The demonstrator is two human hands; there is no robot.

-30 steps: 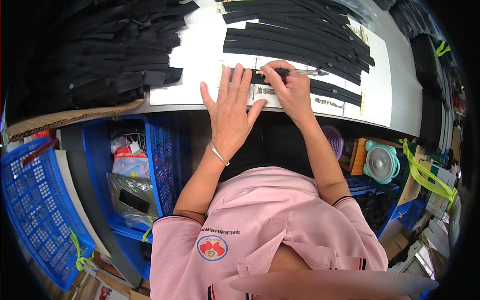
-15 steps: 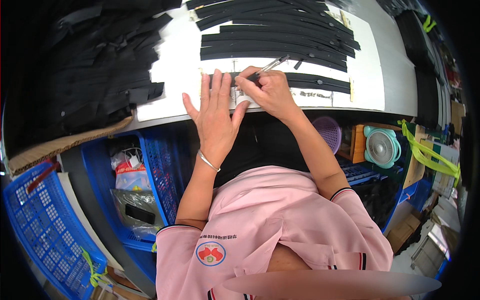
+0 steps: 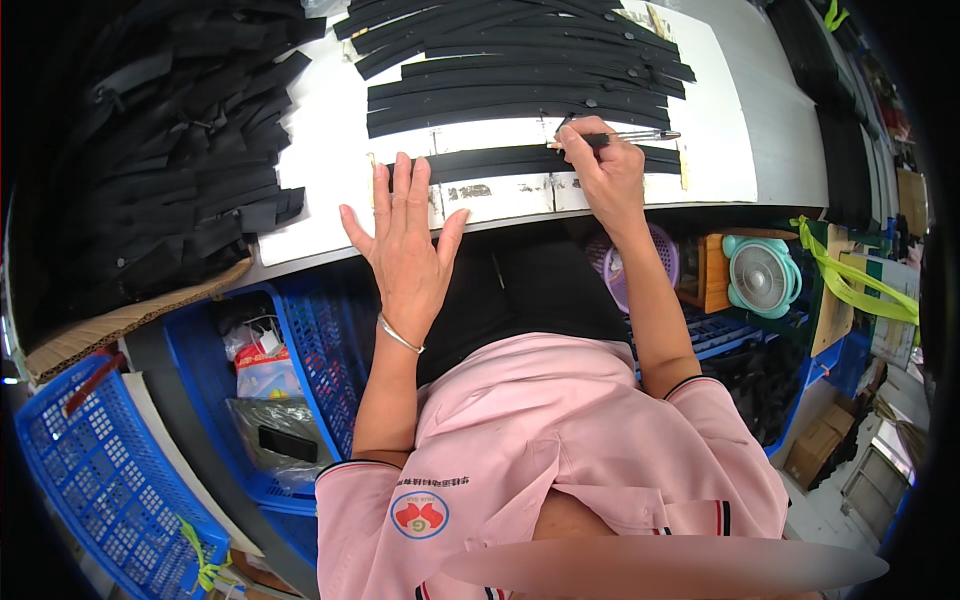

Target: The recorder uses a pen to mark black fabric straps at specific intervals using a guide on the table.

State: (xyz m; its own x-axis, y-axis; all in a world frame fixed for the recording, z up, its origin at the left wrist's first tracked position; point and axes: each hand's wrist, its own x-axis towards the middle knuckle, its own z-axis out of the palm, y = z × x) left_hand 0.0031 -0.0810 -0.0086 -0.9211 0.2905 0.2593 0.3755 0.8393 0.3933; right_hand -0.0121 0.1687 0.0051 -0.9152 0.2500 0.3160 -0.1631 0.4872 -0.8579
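Note:
A black fabric strip (image 3: 490, 163) lies across a white board (image 3: 515, 205) that carries dark guide marks along its near edge. Flat on the strip's left end rest the spread fingers of my left hand (image 3: 408, 250). My right hand (image 3: 612, 185) pinches a pen (image 3: 645, 135), its tip down at the strip right of the middle and its back end pointing right. Beyond this strip, several similar black strips (image 3: 530, 75) lie in rows on the board, with small round dark bits on some of them.
A large heap of black strips (image 3: 190, 150) covers the table's left. Below the edge stand a blue basket (image 3: 320, 370) with bags and a phone (image 3: 288, 444), a purple basket (image 3: 662, 265) and a small teal fan (image 3: 760, 276). Another blue basket (image 3: 110, 470) sits far left.
My right hand has moved right along the strip with the pen, from beside my left hand to past the middle. My left hand still lies flat at the strip's left end.

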